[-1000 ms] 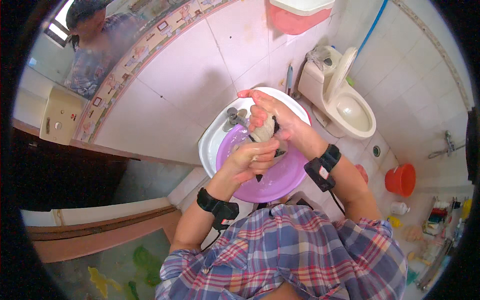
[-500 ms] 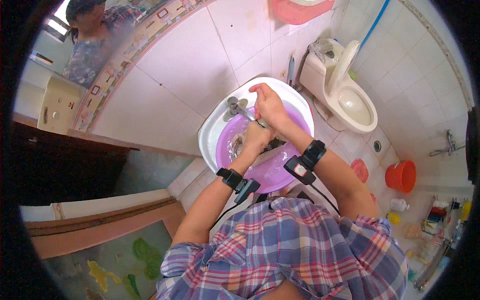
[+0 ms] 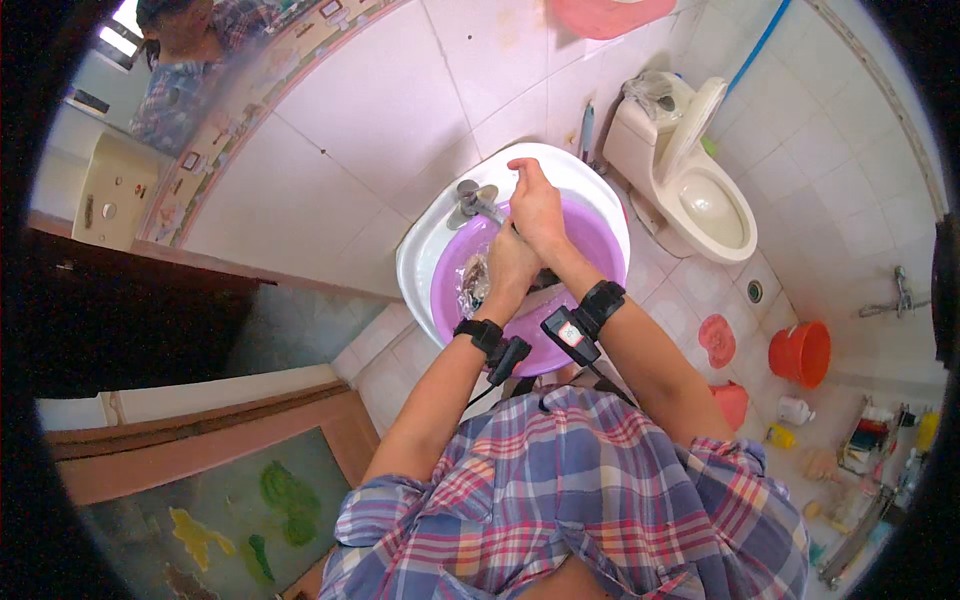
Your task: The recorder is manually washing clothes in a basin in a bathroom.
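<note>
A purple basin (image 3: 585,225) rests in the white sink (image 3: 415,265) under a metal faucet (image 3: 487,207). My left hand (image 3: 512,265) is closed over the basin, close to the faucet spout, and what its fingers hold is hidden. Just above it, my right hand (image 3: 538,210) is curled against it, with one finger jutting toward the wall; its grip is also hidden from view. Beneath the hands, partly covered by them, sits a dark and pale item (image 3: 545,285) whose kind I cannot make out. Water glistens at the basin's left side.
A toilet (image 3: 705,205) with its lid up stands to the right of the sink. Farther right are an orange bucket (image 3: 800,354), a white bottle (image 3: 796,410) and a cluttered rack (image 3: 868,435). A tiled wall rises behind the sink; a glass-panelled door (image 3: 230,510) lies at lower left.
My hands have drawn closer together, the left rising slightly toward the right. Both forearms have shifted inward. The view has moved a little.
</note>
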Demonstrator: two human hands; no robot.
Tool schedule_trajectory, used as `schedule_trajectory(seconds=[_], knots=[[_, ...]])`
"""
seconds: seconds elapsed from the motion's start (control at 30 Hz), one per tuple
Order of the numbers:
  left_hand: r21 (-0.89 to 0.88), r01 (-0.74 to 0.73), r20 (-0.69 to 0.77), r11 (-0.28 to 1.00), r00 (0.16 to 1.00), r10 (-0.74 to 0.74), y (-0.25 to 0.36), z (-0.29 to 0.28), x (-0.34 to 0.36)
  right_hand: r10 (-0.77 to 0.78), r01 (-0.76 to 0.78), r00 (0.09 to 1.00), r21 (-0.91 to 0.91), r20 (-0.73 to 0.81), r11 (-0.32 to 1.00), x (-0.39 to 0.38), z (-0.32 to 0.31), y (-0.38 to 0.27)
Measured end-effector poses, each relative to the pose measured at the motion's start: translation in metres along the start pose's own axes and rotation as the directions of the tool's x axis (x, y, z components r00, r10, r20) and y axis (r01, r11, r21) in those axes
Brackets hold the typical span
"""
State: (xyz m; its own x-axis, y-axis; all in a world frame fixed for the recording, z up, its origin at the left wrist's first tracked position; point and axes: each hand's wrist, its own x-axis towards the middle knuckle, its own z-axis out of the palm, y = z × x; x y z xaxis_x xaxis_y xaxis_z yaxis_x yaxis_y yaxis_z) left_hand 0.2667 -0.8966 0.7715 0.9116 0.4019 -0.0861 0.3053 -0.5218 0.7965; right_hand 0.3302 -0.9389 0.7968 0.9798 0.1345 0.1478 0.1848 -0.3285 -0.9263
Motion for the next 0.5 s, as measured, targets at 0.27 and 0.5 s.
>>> schedule_trajectory(seconds=[0.27,0.5], knots=[[-0.042,-0.126,-0.228,0.991,0.967,0.113,0.017,-0.018,0.001,-0.002,0.003,1.000,0.100,-0.009,0.995,0.004,-0.008,-0.026],[-0.913,-0.160,-0.188,0.376,0.981,-0.039,0.030,-0.059,0.028,0.008,-0.348,0.772,0.411,0.635,0.843,-0.026,-0.016,0.000]])
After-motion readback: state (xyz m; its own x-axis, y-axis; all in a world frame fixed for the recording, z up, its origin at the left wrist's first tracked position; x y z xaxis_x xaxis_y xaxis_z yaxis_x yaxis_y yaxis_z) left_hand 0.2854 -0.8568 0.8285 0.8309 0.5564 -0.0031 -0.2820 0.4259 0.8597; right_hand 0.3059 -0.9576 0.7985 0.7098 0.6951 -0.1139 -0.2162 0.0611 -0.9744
